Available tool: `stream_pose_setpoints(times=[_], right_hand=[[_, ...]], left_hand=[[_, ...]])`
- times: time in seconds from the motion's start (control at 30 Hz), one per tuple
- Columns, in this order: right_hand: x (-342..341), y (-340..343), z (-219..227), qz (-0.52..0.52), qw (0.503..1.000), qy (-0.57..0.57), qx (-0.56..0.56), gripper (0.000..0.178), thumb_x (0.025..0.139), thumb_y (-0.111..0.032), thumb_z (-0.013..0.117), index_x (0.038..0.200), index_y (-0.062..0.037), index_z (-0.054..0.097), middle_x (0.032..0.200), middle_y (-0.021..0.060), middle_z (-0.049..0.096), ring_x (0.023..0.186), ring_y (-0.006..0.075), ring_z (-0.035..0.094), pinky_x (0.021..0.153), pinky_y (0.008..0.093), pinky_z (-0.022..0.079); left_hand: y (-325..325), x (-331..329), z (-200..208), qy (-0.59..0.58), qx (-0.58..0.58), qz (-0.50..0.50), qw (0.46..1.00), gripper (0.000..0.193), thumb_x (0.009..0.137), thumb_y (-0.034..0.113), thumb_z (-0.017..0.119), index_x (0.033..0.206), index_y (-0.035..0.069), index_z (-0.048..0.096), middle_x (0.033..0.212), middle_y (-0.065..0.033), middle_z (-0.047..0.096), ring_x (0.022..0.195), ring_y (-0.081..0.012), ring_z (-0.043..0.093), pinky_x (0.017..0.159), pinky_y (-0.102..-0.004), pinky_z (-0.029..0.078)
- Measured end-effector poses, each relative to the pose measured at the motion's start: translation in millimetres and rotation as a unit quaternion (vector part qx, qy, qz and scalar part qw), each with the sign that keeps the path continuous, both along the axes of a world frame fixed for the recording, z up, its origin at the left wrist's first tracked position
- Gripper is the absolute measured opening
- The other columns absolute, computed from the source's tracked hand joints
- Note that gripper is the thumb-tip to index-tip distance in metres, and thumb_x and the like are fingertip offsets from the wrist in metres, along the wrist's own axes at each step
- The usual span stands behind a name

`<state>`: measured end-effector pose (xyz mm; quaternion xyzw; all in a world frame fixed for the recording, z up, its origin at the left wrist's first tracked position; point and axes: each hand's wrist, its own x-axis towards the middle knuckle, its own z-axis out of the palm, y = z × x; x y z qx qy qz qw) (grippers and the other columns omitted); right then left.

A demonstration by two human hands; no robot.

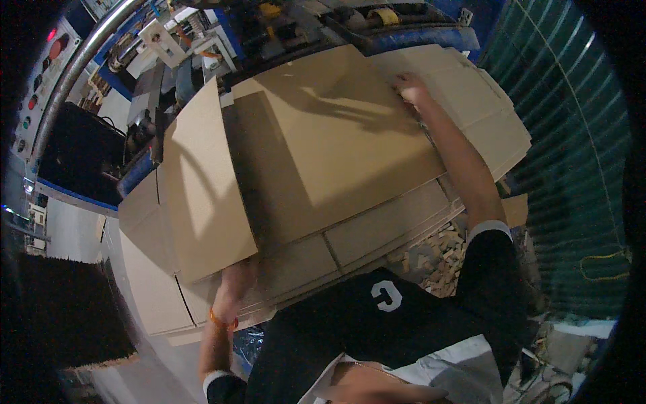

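Note:
A large brown cardboard sheet lies on a stack of flat, creased cardboard blanks. Along its left side a cardboard panel stands raised at a slant, casting a shadow over the sheet. My left hand, with an orange band at its wrist, reaches in under the near end of this panel; its fingers are hidden behind the board. My right hand is stretched to the far right, by the sheet's right edge. Its fingers are curled closed, and whatever they grip is too small to make out.
Behind the stack stands blue machinery with rollers. At the left, a control panel with buttons sits beside a curved metal pipe. Small cardboard scraps are heaped below the near edge. A green corrugated wall borders the right.

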<state>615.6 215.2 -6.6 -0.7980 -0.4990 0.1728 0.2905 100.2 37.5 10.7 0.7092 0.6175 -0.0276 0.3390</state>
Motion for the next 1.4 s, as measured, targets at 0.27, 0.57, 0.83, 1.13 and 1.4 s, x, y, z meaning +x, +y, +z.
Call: stream_pose_setpoints(times=[0.27,0.57,0.83,1.13,1.4], right_hand=[[2.2,21.6,-6.9,0.095,0.991,0.092,0.020,0.034,0.084,-0.027,0.049,0.093,0.0029,0.060,0.080,0.0117,0.062,0.066,0.0209,0.059,0.058,0.0379,0.048],[-0.1,10.8,-1.3,0.185,0.982,0.045,0.005,0.045,0.088,-0.039,0.049,0.093,0.0025,0.064,0.079,0.0116,0.062,0.067,0.0213,0.056,0.063,0.0357,0.046],[5.3,8.1,0.9,0.133,0.979,0.150,-0.024,0.041,0.088,-0.037,0.049,0.082,0.0001,0.064,0.071,0.0075,0.059,0.058,0.0173,0.053,0.054,0.0345,0.043],[-0.6,-20.2,20.7,0.114,0.938,0.323,-0.046,0.040,0.088,-0.040,0.048,0.083,-0.0040,0.064,0.061,0.0028,0.051,0.045,0.0103,0.046,0.039,0.0281,0.037],[12.4,-53.2,7.7,0.222,0.966,-0.043,-0.126,0.041,0.089,-0.041,0.048,0.102,-0.0047,0.060,0.083,0.0119,0.060,0.072,0.0235,0.058,0.067,0.0370,0.047]], left_hand=[[94.1,24.3,-15.5,-0.402,-0.024,0.295,0.867,0.053,0.082,0.033,0.060,0.124,0.002,0.049,0.119,-0.0147,0.052,0.112,-0.0286,0.047,0.092,-0.0368,0.039],[110.1,55.7,9.6,-0.466,-0.091,0.292,0.830,0.056,0.079,0.035,0.064,0.121,0.000,0.050,0.120,-0.0095,0.050,0.110,-0.0227,0.046,0.094,-0.0342,0.036],[106.2,66.6,7.4,-0.479,-0.084,0.276,0.829,0.059,0.080,0.031,0.065,0.125,-0.002,0.045,0.125,-0.0115,0.048,0.114,-0.0222,0.044,0.099,-0.0345,0.030],[104.4,63.0,0.7,-0.463,-0.101,0.322,0.820,0.056,0.083,0.033,0.061,0.124,-0.003,0.047,0.122,-0.0143,0.050,0.112,-0.0257,0.044,0.098,-0.0350,0.030],[93.1,87.1,18.7,-0.469,-0.124,0.360,0.797,0.057,0.083,0.031,0.060,0.126,-0.003,0.044,0.119,-0.0142,0.052,0.107,-0.0263,0.048,0.094,-0.0367,0.035]])
